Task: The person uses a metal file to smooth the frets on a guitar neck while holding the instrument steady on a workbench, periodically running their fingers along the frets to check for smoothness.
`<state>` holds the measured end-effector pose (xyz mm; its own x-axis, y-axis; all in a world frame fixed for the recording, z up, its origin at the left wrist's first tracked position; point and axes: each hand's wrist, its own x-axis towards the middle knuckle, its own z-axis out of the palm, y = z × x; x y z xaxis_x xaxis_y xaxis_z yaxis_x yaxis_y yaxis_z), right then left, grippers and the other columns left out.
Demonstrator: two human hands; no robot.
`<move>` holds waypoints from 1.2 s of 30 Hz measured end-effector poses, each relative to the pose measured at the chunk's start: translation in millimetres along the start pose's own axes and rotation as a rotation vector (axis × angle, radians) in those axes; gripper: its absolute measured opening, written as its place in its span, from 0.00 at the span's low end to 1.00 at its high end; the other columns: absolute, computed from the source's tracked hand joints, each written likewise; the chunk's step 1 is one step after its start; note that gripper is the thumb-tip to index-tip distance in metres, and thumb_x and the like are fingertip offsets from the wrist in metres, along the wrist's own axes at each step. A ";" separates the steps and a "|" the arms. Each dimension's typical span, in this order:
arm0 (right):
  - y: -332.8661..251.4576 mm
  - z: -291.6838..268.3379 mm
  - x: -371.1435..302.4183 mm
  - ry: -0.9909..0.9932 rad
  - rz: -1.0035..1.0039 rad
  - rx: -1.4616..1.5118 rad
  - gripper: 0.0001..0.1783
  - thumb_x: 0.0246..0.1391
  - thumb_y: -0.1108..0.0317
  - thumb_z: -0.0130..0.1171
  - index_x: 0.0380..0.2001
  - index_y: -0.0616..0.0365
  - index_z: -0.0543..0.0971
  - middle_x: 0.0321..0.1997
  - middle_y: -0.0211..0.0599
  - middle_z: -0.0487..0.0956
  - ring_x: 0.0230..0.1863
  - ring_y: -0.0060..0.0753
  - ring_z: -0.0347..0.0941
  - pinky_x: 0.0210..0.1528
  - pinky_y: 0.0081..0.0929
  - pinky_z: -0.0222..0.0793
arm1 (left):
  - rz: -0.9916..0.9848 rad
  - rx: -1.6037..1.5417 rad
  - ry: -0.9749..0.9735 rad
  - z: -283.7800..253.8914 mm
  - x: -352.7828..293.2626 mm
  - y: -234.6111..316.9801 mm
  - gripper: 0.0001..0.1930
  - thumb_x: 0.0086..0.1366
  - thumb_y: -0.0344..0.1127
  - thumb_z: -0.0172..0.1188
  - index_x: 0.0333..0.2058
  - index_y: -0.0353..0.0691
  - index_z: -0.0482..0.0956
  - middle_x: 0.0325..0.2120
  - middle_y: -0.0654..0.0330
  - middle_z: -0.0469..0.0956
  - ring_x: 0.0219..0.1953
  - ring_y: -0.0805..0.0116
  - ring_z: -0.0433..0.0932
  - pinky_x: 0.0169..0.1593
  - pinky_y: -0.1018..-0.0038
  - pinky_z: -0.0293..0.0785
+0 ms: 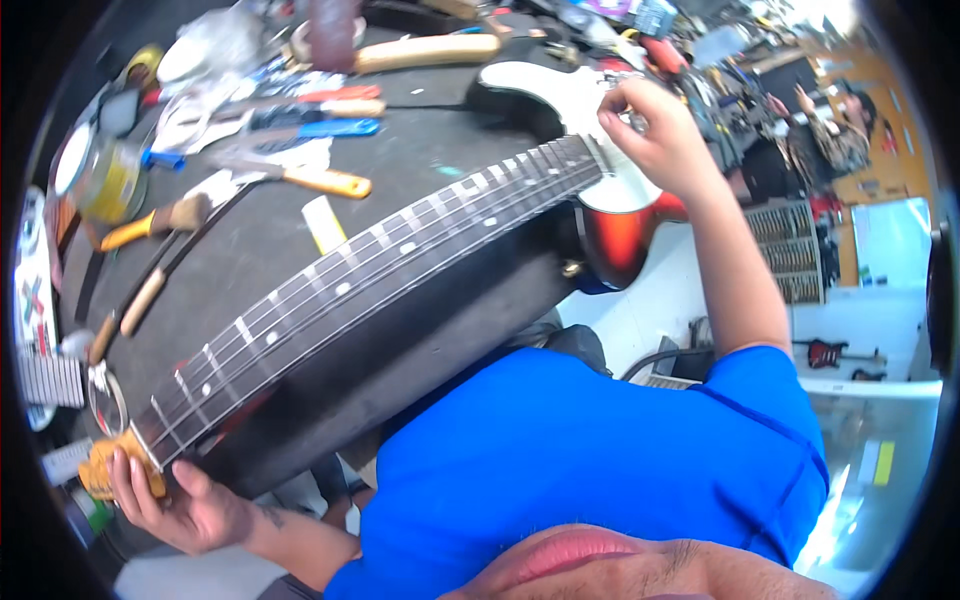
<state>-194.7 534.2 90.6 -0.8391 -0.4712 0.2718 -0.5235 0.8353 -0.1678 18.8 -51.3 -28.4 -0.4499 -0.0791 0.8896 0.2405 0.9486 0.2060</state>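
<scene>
An electric guitar lies slantwise on the dark workbench, its long dark fretboard [365, 270] facing up with several strings along it. The body, with a white pickguard [545, 85] and a red-orange sunburst edge [620, 250], is at the far right. At the near left end is the light wooden headstock [100, 470]. My left hand [185, 505] closes around this headstock, fingers over it and thumb near the nut. Over the pickguard, my right hand [650, 135] is closed with thumb and fingers curled together near the strings; whatever they may hold is hidden.
Brushes [160, 222], blue- and yellow-handled scrapers [330, 182], and a glass jar [105, 180] lie beyond the neck. A wooden-handled tool [425, 52] and heaped tools line the back. Another person [840, 130] is at the far right, and a red guitar [825, 353] hangs on the wall.
</scene>
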 end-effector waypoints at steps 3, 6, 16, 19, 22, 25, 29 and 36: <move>35.3 5.0 -86.3 0.139 0.214 0.120 0.07 0.68 0.72 0.72 0.43 0.64 0.86 0.46 0.41 0.87 0.50 0.40 0.85 0.58 0.36 0.78 | 0.025 -0.012 0.008 18.3 1.9 -5.7 0.19 0.78 0.31 0.70 0.61 0.25 0.83 0.63 0.41 0.83 0.67 0.43 0.83 0.75 0.46 0.77; 39.9 19.5 -102.1 0.261 0.205 0.170 0.06 0.65 0.74 0.74 0.43 0.61 0.88 0.46 0.39 0.88 0.51 0.39 0.85 0.56 0.37 0.79 | 0.000 -0.027 0.018 14.7 3.4 2.9 0.20 0.78 0.33 0.71 0.61 0.26 0.83 0.63 0.42 0.84 0.66 0.44 0.83 0.76 0.47 0.76; 66.9 17.1 -84.7 0.153 0.060 0.091 0.12 0.64 0.67 0.73 0.44 0.65 0.85 0.55 0.46 0.83 0.60 0.53 0.80 0.67 0.43 0.73 | -0.067 0.136 0.042 6.9 8.3 29.3 0.22 0.65 0.29 0.77 0.57 0.35 0.88 0.60 0.49 0.88 0.64 0.49 0.84 0.73 0.53 0.75; 62.5 11.4 -80.3 0.112 0.073 0.062 0.15 0.60 0.65 0.74 0.37 0.62 0.79 0.55 0.45 0.79 0.62 0.49 0.74 0.70 0.42 0.67 | 0.025 0.152 0.055 15.3 19.4 28.7 0.22 0.61 0.28 0.76 0.55 0.37 0.87 0.59 0.53 0.89 0.65 0.50 0.84 0.74 0.55 0.74; 62.4 24.2 -50.7 0.049 -0.067 0.168 0.21 0.54 0.63 0.78 0.30 0.59 0.72 0.58 0.43 0.78 0.65 0.51 0.71 0.74 0.46 0.63 | 0.014 0.144 0.083 13.6 19.7 29.1 0.23 0.57 0.32 0.78 0.53 0.40 0.87 0.56 0.55 0.89 0.63 0.49 0.84 0.73 0.53 0.73; 19.7 25.6 -13.5 -0.041 -0.245 0.118 0.21 0.54 0.64 0.79 0.27 0.61 0.74 0.59 0.44 0.81 0.65 0.56 0.73 0.73 0.51 0.64 | 0.009 0.161 0.125 11.2 14.5 22.0 0.23 0.56 0.40 0.81 0.51 0.44 0.89 0.54 0.58 0.89 0.61 0.52 0.84 0.71 0.53 0.70; -41.3 24.0 15.0 -0.036 -0.584 -0.028 0.16 0.54 0.68 0.77 0.32 0.63 0.78 0.59 0.45 0.81 0.66 0.59 0.73 0.71 0.57 0.67 | -0.005 0.159 0.104 9.2 15.0 27.1 0.22 0.57 0.36 0.79 0.51 0.44 0.88 0.56 0.57 0.89 0.61 0.50 0.84 0.70 0.55 0.71; -206.3 57.1 93.3 0.031 -1.026 0.082 0.09 0.56 0.69 0.74 0.33 0.61 0.83 0.55 0.43 0.82 0.61 0.53 0.78 0.66 0.53 0.72 | -0.031 0.112 0.134 13.1 14.2 26.3 0.20 0.55 0.42 0.82 0.47 0.50 0.91 0.54 0.66 0.89 0.61 0.56 0.82 0.71 0.55 0.67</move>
<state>-173.5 301.7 96.4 0.0210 -0.9385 0.3447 -0.9955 0.0124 0.0944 7.5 -23.5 -15.7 -0.3356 -0.1420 0.9312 0.1277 0.9726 0.1943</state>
